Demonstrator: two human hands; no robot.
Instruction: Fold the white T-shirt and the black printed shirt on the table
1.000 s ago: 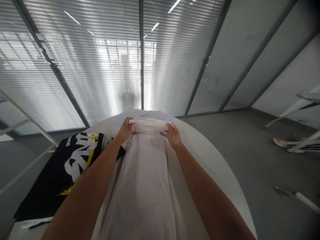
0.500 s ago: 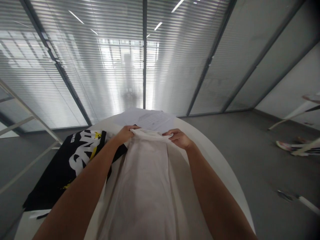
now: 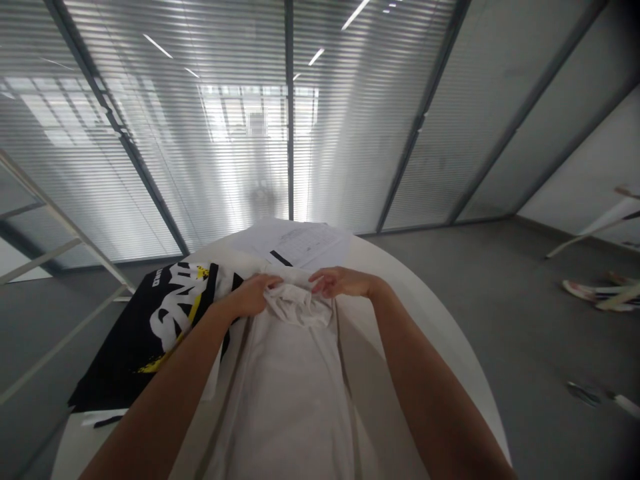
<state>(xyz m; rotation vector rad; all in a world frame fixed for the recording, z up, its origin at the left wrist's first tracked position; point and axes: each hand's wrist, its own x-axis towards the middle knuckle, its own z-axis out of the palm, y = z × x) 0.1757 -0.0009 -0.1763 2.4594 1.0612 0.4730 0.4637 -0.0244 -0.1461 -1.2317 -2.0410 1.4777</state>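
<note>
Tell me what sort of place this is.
Probably an office or meeting room: glass partition walls with slatted blinds, and a round white table with printed sheets, where the left hand and right hand grip a white garment.

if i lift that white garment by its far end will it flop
Probably floppy: the white garment bunches into soft folds between the left hand and right hand. Likely light and thin; it drapes flat along the table.

Glass walls point(image 3: 350, 133) with blinds, grey floor point(image 3: 500, 280), white round table point(image 3: 440, 333)
</note>
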